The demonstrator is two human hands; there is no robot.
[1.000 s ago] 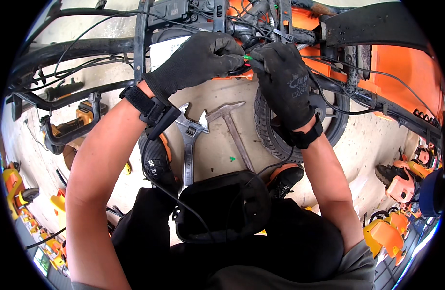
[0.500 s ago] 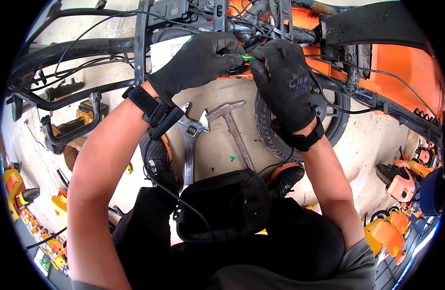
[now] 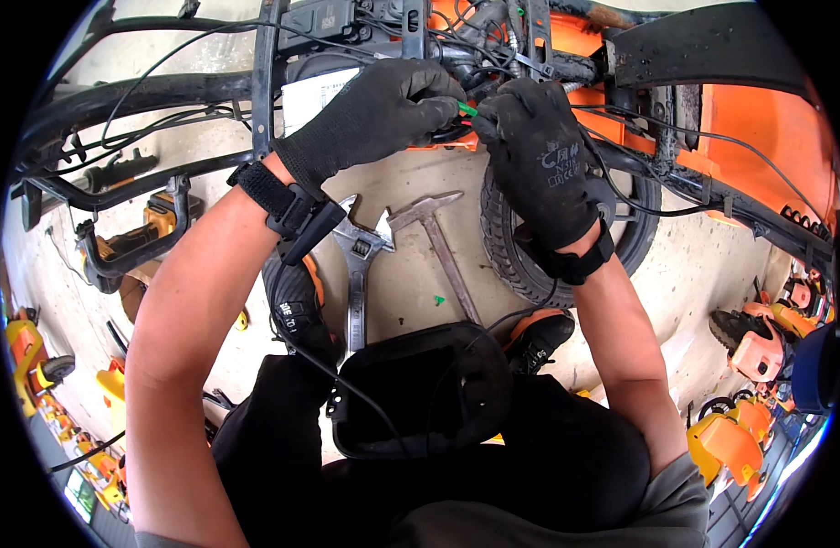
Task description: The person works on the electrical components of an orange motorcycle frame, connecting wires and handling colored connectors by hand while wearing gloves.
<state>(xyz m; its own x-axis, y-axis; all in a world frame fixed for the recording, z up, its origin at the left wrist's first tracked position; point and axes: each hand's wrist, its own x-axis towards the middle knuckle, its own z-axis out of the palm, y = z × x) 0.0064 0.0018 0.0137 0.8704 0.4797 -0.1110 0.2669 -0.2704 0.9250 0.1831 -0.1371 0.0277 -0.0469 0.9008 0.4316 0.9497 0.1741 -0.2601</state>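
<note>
Both my hands wear black work gloves and meet at the wiring of a dark metal vehicle frame [image 3: 265, 87]. Between the fingertips runs a thin green wire [image 3: 467, 109]. My left hand [image 3: 383, 110] pinches its left end. From the other side, the bent fingers of my right hand [image 3: 539, 151] close on its right end. A bit of red shows just under the green, partly hidden by the gloves. Behind the hands lies a tangle of black cables [image 3: 479, 50].
On the floor below lie an adjustable wrench [image 3: 357, 265], a hammer [image 3: 443, 247] and a tyre [image 3: 511, 247]. A black plastic bin [image 3: 420, 393] sits between my legs. A yellow-black power tool [image 3: 155, 228] lies left. Orange panels [image 3: 758, 137] flank the frame at right.
The green wire now slants down to the right, where it lay nearly level before. My right hand has shifted slightly, and both hands keep their grip.
</note>
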